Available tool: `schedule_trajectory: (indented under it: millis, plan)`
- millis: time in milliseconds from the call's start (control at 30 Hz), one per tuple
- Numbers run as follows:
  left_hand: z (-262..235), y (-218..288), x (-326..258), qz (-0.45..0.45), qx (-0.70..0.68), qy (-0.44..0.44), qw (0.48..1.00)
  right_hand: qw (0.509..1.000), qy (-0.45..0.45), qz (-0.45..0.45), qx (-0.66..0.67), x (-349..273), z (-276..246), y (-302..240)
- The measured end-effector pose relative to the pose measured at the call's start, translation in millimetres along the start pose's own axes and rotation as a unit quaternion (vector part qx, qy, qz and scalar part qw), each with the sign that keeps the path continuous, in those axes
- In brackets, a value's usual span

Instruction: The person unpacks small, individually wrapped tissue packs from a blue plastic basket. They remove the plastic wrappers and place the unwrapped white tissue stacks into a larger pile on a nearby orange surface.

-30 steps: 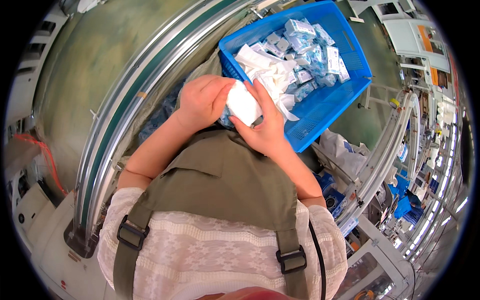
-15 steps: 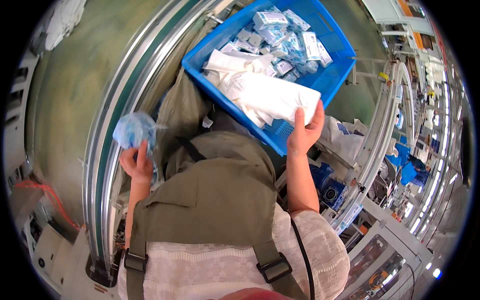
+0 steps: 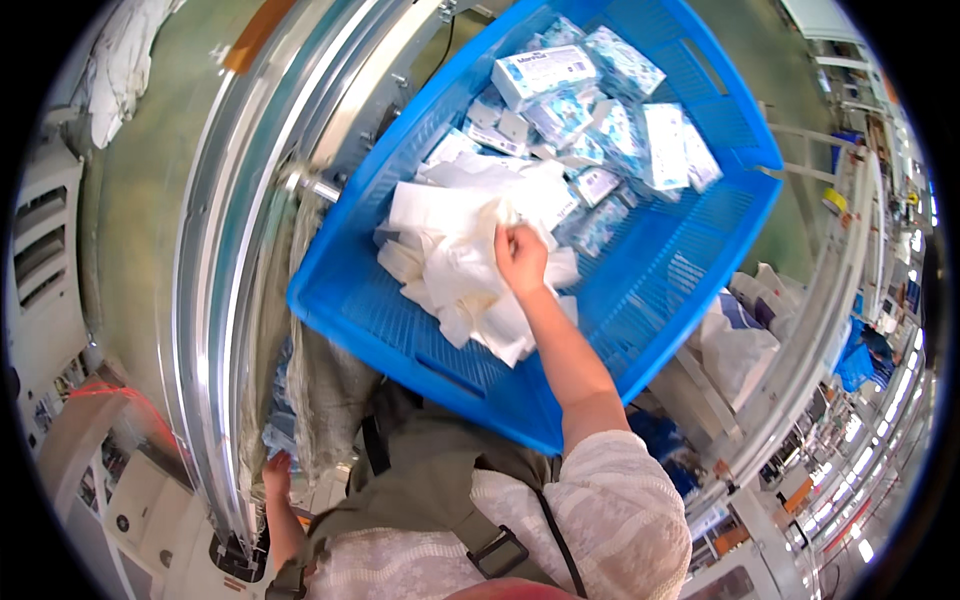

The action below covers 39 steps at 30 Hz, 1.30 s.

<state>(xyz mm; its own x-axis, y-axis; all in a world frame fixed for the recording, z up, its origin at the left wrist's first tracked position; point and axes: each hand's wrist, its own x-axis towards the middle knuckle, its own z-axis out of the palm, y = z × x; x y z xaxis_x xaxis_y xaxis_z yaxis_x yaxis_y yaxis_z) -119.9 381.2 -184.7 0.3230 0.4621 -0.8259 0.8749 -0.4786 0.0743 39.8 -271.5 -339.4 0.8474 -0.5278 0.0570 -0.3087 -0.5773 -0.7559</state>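
A pile of loose white tissue sheets (image 3: 455,270) lies in the near left part of a large blue plastic crate (image 3: 420,362). My right hand (image 3: 522,262) reaches into the crate, its fingers curled closed on the top of these sheets. Beyond the pile lie several white-and-blue tissue packs (image 3: 545,75), heaped at the far end. Low on the left, my left hand (image 3: 278,472) is beside a beige sack (image 3: 335,385) with blue plastic film (image 3: 280,415) at its edge. The fingers of that hand are too small and partly hidden to make out.
A metal conveyor rail (image 3: 215,300) curves along the left of the crate. At right, a white bag (image 3: 735,345) lies near another long rail frame (image 3: 810,320). A red cable (image 3: 125,395) and a pale machine cabinet (image 3: 45,220) stand at the far left.
My right hand has moved from holding a white tissue stack at the crate's near edge into the pile. My left hand, earlier holding crumpled blue film, has dropped lower. The crate appears larger.
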Motion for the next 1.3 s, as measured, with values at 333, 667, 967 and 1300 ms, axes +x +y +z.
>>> schedule_trajectory:
  millis: [333, 667, 967, 1300]
  plan:
    - [68, 145, -104, 0.384, 0.319, 0.333, 0.800, 0.862, -0.241, 0.438, -0.078, 187, 246, 176]
    - [126, 264, -143, 0.607, 0.191, 0.208, 0.743, 0.963, -0.197, 0.184, 0.015, 85, 140, 45]
    - [170, 331, -173, 0.381, -0.316, -0.365, 0.789, 0.884, -0.057, -0.457, 0.078, -57, -98, -170]
    - [153, 309, -244, 0.657, -0.071, -0.266, 0.702, 0.817, -0.083, 0.137, 0.553, -109, -154, -256]
